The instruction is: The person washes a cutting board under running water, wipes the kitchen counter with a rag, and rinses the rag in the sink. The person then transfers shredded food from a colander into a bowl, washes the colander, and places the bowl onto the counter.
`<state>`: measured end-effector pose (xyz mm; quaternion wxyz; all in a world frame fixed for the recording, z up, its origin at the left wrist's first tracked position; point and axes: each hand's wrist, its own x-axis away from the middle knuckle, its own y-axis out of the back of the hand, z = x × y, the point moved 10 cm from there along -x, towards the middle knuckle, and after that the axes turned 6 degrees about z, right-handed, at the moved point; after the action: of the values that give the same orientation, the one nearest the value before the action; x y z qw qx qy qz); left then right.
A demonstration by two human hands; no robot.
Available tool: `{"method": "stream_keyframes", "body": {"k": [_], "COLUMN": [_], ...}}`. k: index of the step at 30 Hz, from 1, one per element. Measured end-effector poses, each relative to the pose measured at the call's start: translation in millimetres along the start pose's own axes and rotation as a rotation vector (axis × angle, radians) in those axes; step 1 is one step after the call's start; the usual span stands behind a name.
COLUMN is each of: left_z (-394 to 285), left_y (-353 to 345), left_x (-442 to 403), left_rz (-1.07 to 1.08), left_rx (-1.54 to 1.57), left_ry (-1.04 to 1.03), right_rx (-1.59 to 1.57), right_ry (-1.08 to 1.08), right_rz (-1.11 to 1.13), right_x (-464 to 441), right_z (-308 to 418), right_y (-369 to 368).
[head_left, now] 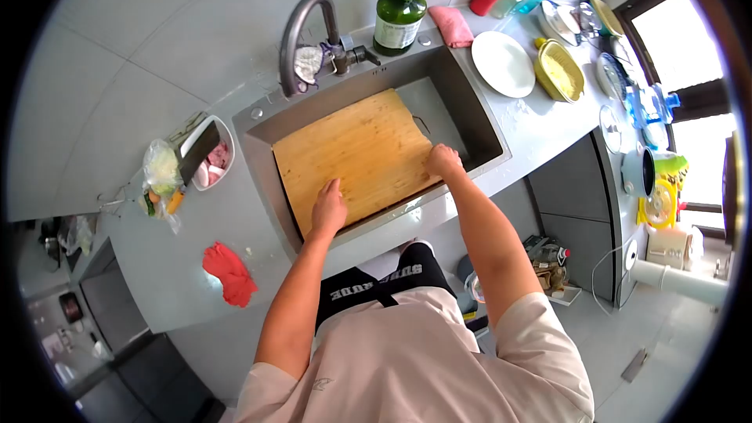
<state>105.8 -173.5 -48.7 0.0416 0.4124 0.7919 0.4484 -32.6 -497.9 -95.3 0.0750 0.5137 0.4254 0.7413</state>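
Note:
A wooden cutting board (352,149) lies tilted across the sink (464,121), covering most of its left and middle part. My right hand (444,160) is closed around the board's right edge, near its front corner; the fingertips are partly hidden. Near the board's front edge, my left hand (329,207) rests on the wood with its fingers stretched forward. A dark faucet (294,35) arches over the back of the sink, with a whitish scrubber (308,63) beside it. No water flow is visible.
Behind the sink stands a green pump bottle (399,19). To the right are a pink cloth (451,27), a white plate (503,64) and a yellow basket (559,70). Leftward are a white container of meat (213,163), a dark cleaver (199,153), bagged vegetables (163,176) and red gloves (229,274).

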Motion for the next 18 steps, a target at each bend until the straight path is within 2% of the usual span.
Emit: {"method": "stream_keyframes", "body": {"k": [1, 2, 3, 5, 6, 8, 10, 12, 15, 18], "left_z": [1.7, 2.1, 0.7, 3.5, 5.7, 15.2, 26.7, 44.7, 73.6, 66.0], "left_y": [-7.3, -11.4, -15.4, -18.2, -19.1, -17.5, -3.6, 9.6, 18.1, 47.0], "left_x": [-0.7, -3.6, -3.4, 2.8, 3.9, 9.8, 10.2, 11.7, 20.0, 7.7], "left_rz": [0.009, 0.008, 0.005, -0.02, -0.027, -0.078, -0.128, -0.185, -0.256, -0.325], "left_rx": [0.0, 0.002, 0.0, 0.017, 0.013, -0.03, -0.071, -0.11, -0.149, -0.214], "left_ry": [0.055, 0.105, 0.127, 0.184, 0.202, 0.265, 0.298, 0.333, 0.478, 0.533], "right_rx": [0.002, -0.001, 0.008, -0.214, -0.209, -0.348, -0.345, -0.398, -0.23, -0.246], "right_ry": [0.011, 0.132, 0.146, 0.114, 0.128, -0.016, -0.004, -0.113, -0.026, -0.015], "right_rz": [0.148, 0.271, 0.286, 0.121, 0.133, 0.159, 0.14, 0.03, -0.014, 0.007], "right_x": [-17.0, -63.6, -85.6, -108.7, -105.9, -81.5, -58.2, -65.4, -45.9, -32.1], "right_z": [-8.7, -13.2, -23.7, -37.9, -32.8, -37.1, -37.9, -50.0, -35.1, -30.4], "right_y": [-10.2, -41.5, -57.7, -59.2, -56.4, -35.2, -5.2, 8.2, 48.5, 80.7]}}
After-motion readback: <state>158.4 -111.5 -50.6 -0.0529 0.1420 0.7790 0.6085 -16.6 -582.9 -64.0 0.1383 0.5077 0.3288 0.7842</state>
